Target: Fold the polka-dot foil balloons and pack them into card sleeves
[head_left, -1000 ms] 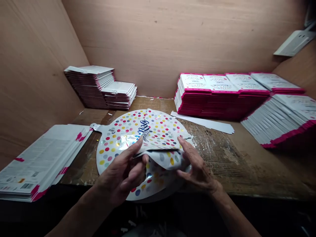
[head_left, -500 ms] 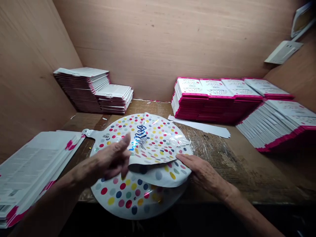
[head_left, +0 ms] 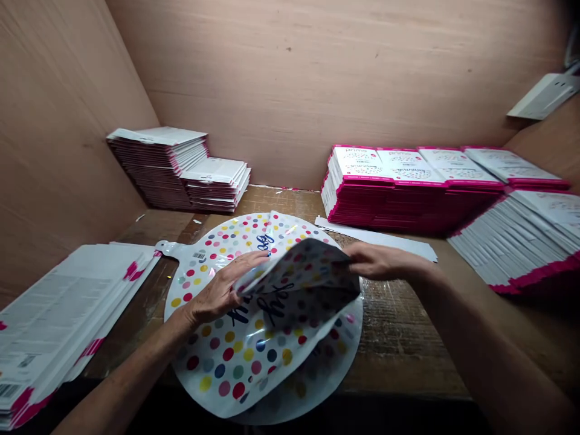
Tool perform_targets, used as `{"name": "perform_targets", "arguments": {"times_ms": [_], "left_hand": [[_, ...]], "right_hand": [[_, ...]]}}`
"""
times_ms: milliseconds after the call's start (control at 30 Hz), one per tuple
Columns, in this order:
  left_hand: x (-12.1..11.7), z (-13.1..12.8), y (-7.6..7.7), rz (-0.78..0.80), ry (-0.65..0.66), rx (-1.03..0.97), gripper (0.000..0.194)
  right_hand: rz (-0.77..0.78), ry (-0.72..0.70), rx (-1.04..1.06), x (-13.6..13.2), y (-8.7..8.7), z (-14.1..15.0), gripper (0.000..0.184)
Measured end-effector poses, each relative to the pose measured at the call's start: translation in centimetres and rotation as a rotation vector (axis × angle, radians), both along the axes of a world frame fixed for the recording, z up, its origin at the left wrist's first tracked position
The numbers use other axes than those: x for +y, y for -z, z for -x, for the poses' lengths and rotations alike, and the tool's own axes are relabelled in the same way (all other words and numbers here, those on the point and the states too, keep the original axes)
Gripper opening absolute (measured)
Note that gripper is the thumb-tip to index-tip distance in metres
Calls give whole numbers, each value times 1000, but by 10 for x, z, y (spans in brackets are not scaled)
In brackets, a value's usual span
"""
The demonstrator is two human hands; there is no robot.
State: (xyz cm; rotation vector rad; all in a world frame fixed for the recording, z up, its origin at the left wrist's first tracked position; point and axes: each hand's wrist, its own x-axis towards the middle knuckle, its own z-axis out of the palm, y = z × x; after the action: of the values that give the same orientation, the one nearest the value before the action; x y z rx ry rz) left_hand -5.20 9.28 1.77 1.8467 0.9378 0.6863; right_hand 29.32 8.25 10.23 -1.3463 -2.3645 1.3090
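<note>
A flat, round foil balloon (head_left: 240,362), white with coloured dots and dark script lettering, lies on the worktable with its neck pointing left. Its upper sheet is partly lifted and folded over, showing a shaded fold in the middle. My right hand (head_left: 380,261) pinches the raised edge at the right of this fold. On the left side of the fold, my left hand (head_left: 222,289) grips the foil, thumb below and fingers on top. Another dotted round layer shows beneath at the lower right; whether it is a separate balloon I cannot tell.
Stacks of white and pink flat cartons stand at the back left (head_left: 156,175) and back right (head_left: 385,199), with another stack (head_left: 525,235) at far right. More flat cartons (head_left: 67,302) lie at left. A white card strip (head_left: 380,237) lies behind the balloon. Wooden walls enclose the table.
My right hand has moved up and lifted the folded edge of the balloon. My left hand, loose above the foil before, has moved onto the fold and closed on it.
</note>
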Motion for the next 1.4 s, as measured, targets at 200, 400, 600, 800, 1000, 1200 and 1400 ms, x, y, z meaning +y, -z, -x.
{"name": "perform_targets", "arguments": {"times_ms": [200, 400, 600, 800, 1000, 1200, 1400], "left_hand": [[4, 8, -6, -367, 409, 143, 93], [14, 3, 11, -444, 578, 346, 90], [18, 19, 15, -297, 545, 280, 95], [14, 2, 19, -79, 134, 261, 81], [12, -30, 19, -87, -318, 319, 36], [25, -52, 16, 40, -576, 447, 39], [15, -64, 18, -268, -670, 546, 56]], "right_hand": [[-765, 117, -124, -99, 86, -6, 81], [-1027, 56, -209, -105, 111, -14, 72], [-180, 25, 60, -40, 72, -19, 29], [246, 667, 229, 10, 88, -19, 34], [-49, 829, 315, -11, 109, -16, 48], [-370, 1005, 102, -23, 121, -15, 53], [-460, 977, -88, -14, 126, -14, 30]]}}
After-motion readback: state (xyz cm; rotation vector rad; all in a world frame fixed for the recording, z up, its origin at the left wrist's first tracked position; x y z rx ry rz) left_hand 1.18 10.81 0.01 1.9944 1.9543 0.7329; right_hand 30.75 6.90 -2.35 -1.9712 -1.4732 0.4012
